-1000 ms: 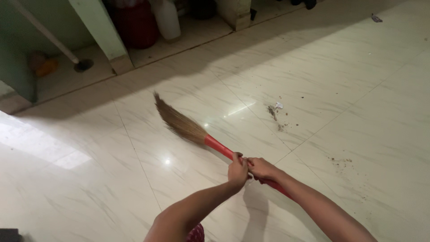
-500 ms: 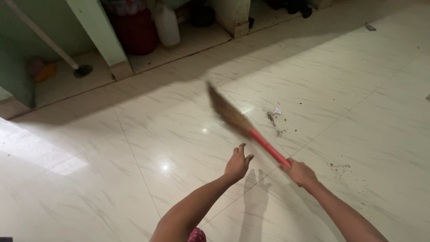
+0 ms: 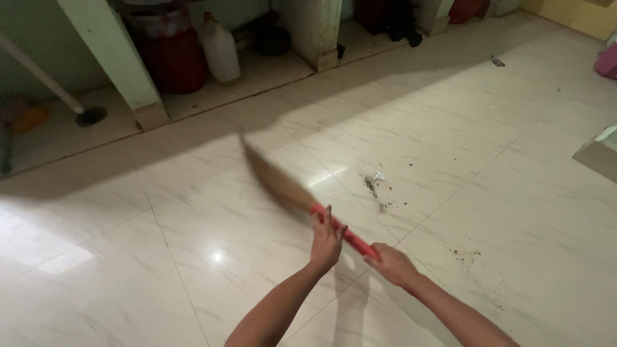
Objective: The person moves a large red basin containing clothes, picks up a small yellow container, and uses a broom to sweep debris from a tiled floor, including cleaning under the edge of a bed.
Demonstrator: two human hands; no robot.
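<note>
I hold a broom with a red handle [image 3: 350, 236] and brown bristles [image 3: 273, 181], which are blurred and point up-left over the pale tiled floor [image 3: 514, 193]. My right hand [image 3: 392, 265] is shut on the handle's lower end. My left hand [image 3: 326, 241] rests against the handle higher up, its fingers stretched out and apart. A small pile of dirt [image 3: 373, 187] with a white scrap [image 3: 380, 175] lies on the tiles just right of the bristles.
More specks of dirt [image 3: 466, 256] lie to the right of my hands. Along the far wall stand a green pillar [image 3: 109, 51], a red container [image 3: 170, 54], a white jug [image 3: 220, 48] and a sloping pipe [image 3: 38, 74]. A box edge [image 3: 598, 154] shows at right.
The broom head has swung from left to right and back towards the left. My left hand let go of the handle, then came back against it. The view has shifted right.
</note>
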